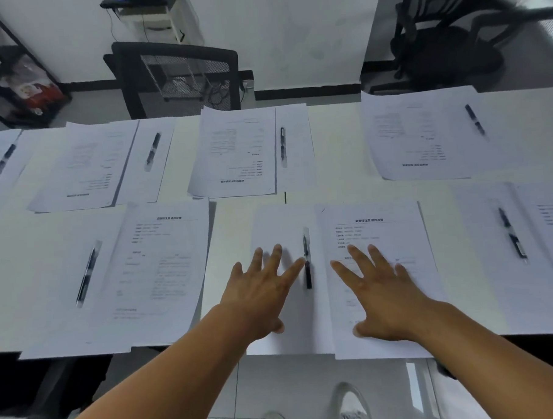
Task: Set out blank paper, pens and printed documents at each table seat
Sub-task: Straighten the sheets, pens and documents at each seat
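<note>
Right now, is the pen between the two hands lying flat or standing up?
Lying flat. The pen rests lengthwise on the blank sheet, pointing away from the person, beside the printed document.

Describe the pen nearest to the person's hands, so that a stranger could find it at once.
On the white table, look at the near row, middle seat. There the pen lies on a blank sheet, left of a printed document. It alone lies between the left hand and right hand.

Even, cool, bright light; shadows are soft and faint under the hands (263, 292). Wide-angle bending curves the table (335, 137) edges. Upper right and the far left are smeared by blur; print is unreadable.
</note>
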### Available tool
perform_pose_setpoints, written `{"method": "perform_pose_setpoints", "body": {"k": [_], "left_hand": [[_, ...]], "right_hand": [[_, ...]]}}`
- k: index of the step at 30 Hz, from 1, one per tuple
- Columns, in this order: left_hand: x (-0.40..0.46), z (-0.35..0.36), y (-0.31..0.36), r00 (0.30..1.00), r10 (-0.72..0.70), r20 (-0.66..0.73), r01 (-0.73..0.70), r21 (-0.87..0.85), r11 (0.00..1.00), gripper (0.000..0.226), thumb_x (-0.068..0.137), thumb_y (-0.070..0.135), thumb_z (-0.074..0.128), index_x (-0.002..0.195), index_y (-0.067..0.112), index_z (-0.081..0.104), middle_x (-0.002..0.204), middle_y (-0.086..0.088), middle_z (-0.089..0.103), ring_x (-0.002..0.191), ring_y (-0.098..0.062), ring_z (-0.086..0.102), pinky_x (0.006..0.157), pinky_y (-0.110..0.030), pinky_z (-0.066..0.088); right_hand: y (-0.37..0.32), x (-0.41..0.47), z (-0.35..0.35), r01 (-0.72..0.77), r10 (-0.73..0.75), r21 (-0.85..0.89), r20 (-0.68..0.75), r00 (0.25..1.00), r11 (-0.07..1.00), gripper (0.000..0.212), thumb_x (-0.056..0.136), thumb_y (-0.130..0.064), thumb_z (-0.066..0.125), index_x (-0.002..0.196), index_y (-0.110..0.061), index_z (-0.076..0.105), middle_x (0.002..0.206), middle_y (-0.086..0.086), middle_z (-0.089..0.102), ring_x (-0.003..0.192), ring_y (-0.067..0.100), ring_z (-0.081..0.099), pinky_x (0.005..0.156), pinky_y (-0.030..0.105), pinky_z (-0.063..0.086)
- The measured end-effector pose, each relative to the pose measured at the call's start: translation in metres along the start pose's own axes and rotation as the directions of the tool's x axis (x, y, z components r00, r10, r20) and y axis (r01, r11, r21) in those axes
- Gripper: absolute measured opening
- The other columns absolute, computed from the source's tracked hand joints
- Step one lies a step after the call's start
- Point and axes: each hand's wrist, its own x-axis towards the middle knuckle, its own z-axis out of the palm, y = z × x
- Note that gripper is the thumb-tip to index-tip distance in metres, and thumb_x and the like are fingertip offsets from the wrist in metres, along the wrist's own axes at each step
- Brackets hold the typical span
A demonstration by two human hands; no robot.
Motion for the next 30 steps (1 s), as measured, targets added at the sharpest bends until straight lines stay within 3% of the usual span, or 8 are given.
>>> {"method": "perform_pose_setpoints", "body": {"k": [10,30], "left_hand": [[0.014,0.005,0.000,0.998,0.059,0.005,-0.059,0.011,0.998,0.127,0.086,0.046,0.091,0.171,0.035,-0.003,0.183,-0.014,-0.005,0.167,-0.045,0.009,0.121,-0.059,0.041],[0.019,0.001,0.007,0.999,0.044,0.022,-0.045,0.013,0.999,0.128,0.088,0.046,0.090,0.172,0.035,-0.006,0.183,-0.012,-0.009,0.168,-0.045,0.006,0.119,-0.057,0.044]], "right_hand": [[0.021,0.003,-0.002,0.018,-0.017,0.071,-0.012,1.000,0.997,0.128,0.087,-0.066,0.074,0.167,-0.046,-0.024,0.172,-0.007,-0.041,0.162,0.029,-0.033,0.133,0.059,0.003],[0.014,0.002,-0.007,0.018,-0.016,0.046,-0.038,0.999,0.999,0.125,0.089,-0.065,0.073,0.168,-0.043,-0.021,0.175,-0.003,-0.037,0.164,0.034,-0.028,0.132,0.059,0.006]]}}
